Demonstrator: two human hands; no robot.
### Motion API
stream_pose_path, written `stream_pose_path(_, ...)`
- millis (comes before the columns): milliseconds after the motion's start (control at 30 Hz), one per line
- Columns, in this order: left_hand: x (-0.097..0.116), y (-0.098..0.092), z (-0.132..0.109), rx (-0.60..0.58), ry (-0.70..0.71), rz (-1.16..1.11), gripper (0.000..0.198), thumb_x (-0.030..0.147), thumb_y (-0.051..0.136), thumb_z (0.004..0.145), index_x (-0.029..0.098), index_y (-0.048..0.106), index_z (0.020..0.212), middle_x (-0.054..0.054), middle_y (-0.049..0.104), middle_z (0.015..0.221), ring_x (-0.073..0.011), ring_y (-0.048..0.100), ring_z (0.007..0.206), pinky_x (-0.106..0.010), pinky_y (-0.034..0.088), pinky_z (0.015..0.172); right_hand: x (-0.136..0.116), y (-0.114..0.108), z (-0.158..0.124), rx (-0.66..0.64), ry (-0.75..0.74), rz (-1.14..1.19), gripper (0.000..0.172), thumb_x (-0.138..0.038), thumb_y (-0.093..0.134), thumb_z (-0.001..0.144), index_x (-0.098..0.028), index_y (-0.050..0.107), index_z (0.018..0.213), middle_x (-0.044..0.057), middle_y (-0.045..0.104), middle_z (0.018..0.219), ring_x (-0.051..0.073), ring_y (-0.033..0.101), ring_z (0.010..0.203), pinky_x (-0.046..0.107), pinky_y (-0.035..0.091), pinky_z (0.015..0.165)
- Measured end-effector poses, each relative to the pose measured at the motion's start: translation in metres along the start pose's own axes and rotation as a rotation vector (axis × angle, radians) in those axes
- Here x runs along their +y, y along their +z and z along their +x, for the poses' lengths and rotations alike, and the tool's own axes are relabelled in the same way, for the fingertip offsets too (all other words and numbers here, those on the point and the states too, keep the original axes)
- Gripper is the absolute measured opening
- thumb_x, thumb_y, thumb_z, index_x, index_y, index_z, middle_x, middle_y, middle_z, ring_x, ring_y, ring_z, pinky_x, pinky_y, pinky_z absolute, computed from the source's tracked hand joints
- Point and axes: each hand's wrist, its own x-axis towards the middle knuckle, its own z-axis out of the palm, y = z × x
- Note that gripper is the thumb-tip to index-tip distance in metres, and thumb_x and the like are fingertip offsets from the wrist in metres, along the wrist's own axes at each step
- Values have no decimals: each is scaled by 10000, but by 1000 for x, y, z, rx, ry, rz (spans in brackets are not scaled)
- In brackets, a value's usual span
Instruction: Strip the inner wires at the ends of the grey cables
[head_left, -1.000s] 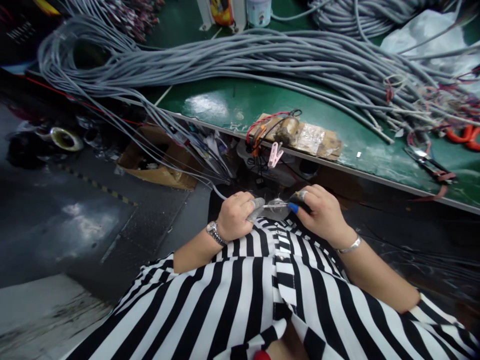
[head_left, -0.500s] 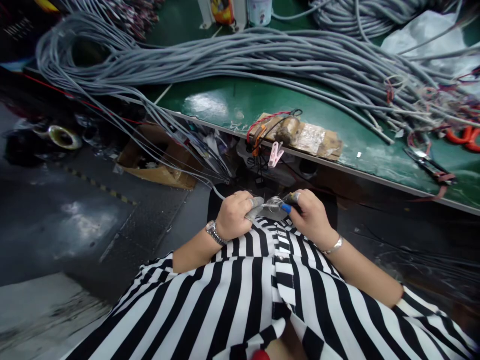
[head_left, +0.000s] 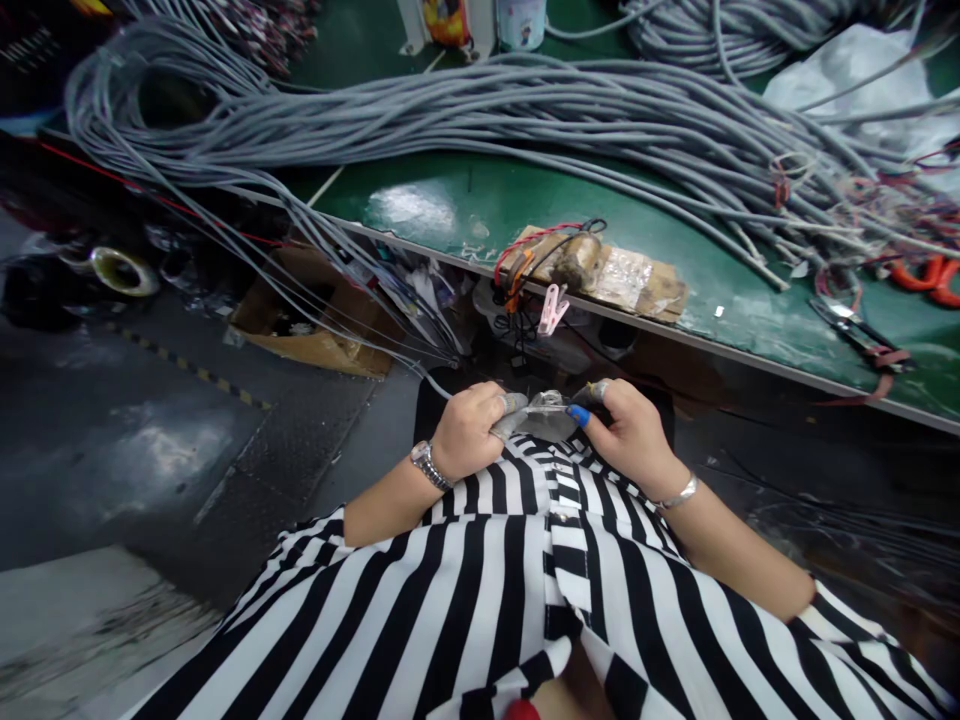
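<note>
Grey cable (head_left: 433,382) comes down from the upper left and ends in my left hand (head_left: 466,432), low in the middle of the frame, just above my striped shirt (head_left: 525,580). My left grip is closed around the cable's end, with the grey-capped fingertips (head_left: 513,404) pressing on it. A crumpled silvery foil wrap (head_left: 547,418) sticks out from that end. My right hand (head_left: 631,436) has it pinched between the blue-capped thumb (head_left: 577,412) and the forefinger, so that grip is clamped on the foil. The hands are close together, with the foil bridging the small gap between them.

A second ago my right hand sat farther to the right, and a thin strand showed stretched between the hands. Now it has come in toward the left one, and the foil looks broader and flatter. My left hand has barely shifted.

Above the hands the green surface (head_left: 450,205) crosses the frame, with a big bundle of grey cables (head_left: 525,105) spread along its upper part. At its near edge lies a taped cardboard block (head_left: 622,275) with red and black wires, and a pink clip (head_left: 553,308) hangs just below it. Orange handles (head_left: 926,272) show at the far right, with dark cutters (head_left: 855,325) near them. A cardboard box (head_left: 315,335) sits on the floor at left, under the surface's edge.
</note>
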Motion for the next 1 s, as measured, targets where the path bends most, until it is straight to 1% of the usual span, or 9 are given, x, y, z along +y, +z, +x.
stream_pose_path(100, 0, 0, 0, 11, 27, -16, 105, 185, 538, 846, 138, 626, 874, -65, 627, 741, -149, 575, 678, -281, 468, 626, -2, -3, 2, -30, -66, -65, 85, -236, 540, 816, -199, 517, 743, 40, 536, 707, 189, 464, 691, 315, 371, 628)
stream_pose_path(233, 0, 2, 0, 16, 50, -14, 120, 163, 533, 837, 139, 630, 904, -61, 633, 750, -146, 578, 682, -277, 472, 621, -4, -1, 5, -45, -119, -74, 137, -238, 534, 817, -209, 468, 700, 39, 508, 700, 183, 433, 679, 310, 355, 613)
stream_pose_path(433, 1, 1, 1, 25, 38, -42, 118, 172, 550, 837, 139, 633, 914, -65, 641, 766, -146, 591, 691, -272, 481, 629, -3, 3, 4, -30, -98, -13, 154, -233, 524, 834, -211, 441, 706, 29, 489, 700, 172, 429, 673, 301, 367, 617)
stream_pose_path(600, 1, -1, 1, 31, 51, -40, 119, 162, 569, 826, 121, 637, 914, -76, 643, 762, -154, 589, 691, -276, 482, 628, 0, -2, 4, -57, -107, -76, 132, -209, 538, 809, -206, 456, 706, 32, 500, 704, 178, 433, 687, 310, 361, 625)
stream_pose_path(700, 0, -1, 0, 33, 48, -37, 129, 180, 565, 834, 136, 638, 931, -68, 645, 770, -152, 592, 700, -277, 487, 640, -1, -4, 3, -55, -125, -128, 120, -204, 539, 800, -206, 465, 706, 39, 506, 708, 185, 432, 693, 314, 356, 622)
stream_pose_path(833, -1, 1, -1, 46, 59, -34, 121, 185, 574, 830, 145, 638, 924, -58, 645, 767, -145, 595, 698, -272, 491, 645, -3, -2, 4, -41, -155, -128, 112, -221, 531, 814, -207, 475, 717, 49, 517, 720, 189, 437, 697, 315, 362, 622)
stream_pose_path(900, -1, 1, -1, 43, 46, -36, 115, 194, 571, 834, 139, 641, 907, -60, 645, 761, -144, 597, 694, -269, 491, 641, -3, 2, 4, -27, -134, -90, 129, -223, 524, 822, -208, 470, 706, 47, 514, 710, 186, 439, 685, 314, 367, 615)
stream_pose_path(1000, -2, 0, -2, 23, -2, -38, 127, 229, 565, 846, 143, 649, 885, -60, 647, 761, -139, 602, 688, -258, 491, 630, -3, 9, 2, -9, -51, 23, 120, -229, 526, 828, -208, 491, 716, 36, 519, 690, 181, 459, 670, 313, 387, 611)
